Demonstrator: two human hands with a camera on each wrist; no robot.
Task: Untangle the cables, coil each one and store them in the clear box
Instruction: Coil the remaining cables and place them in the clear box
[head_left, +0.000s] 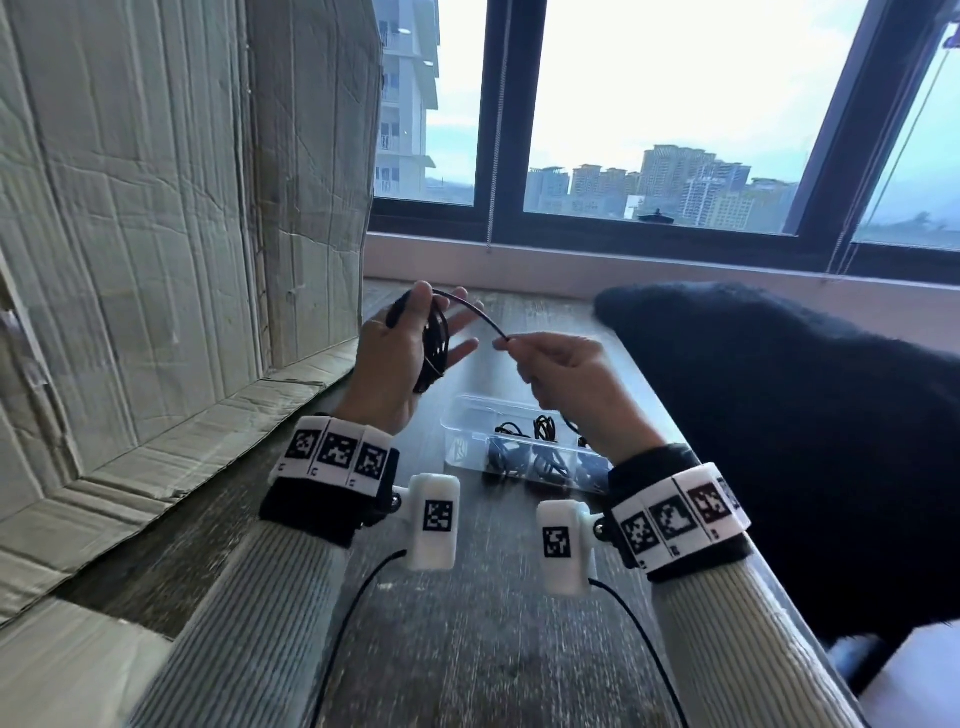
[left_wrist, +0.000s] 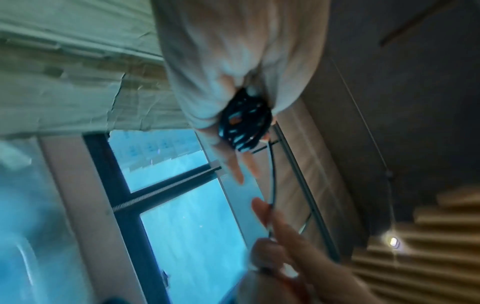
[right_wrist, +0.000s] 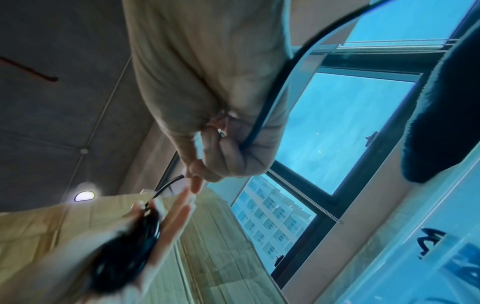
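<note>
My left hand (head_left: 441, 322) is raised above the table, fingers spread, with a black cable coil (head_left: 435, 345) wound round the palm. Its thumb pins the plug end (head_left: 397, 312). The free length of cable (head_left: 472, 309) arcs right to my right hand (head_left: 511, 345), which pinches it between thumb and forefinger. In the left wrist view the coil (left_wrist: 244, 121) sits in the palm. The right wrist view has the cable (right_wrist: 272, 82) running through the right hand (right_wrist: 197, 174). Below the hands, the clear box (head_left: 460, 415) rests on the table with several coiled black cables (head_left: 545, 460) inside.
A large cardboard box (head_left: 156, 260) stands along the left side. A black fluffy garment (head_left: 779, 415) lies over the table's right edge. The wooden table (head_left: 467, 649) runs to the window sill (head_left: 571, 265). Thin sensor wires hang from both wrists.
</note>
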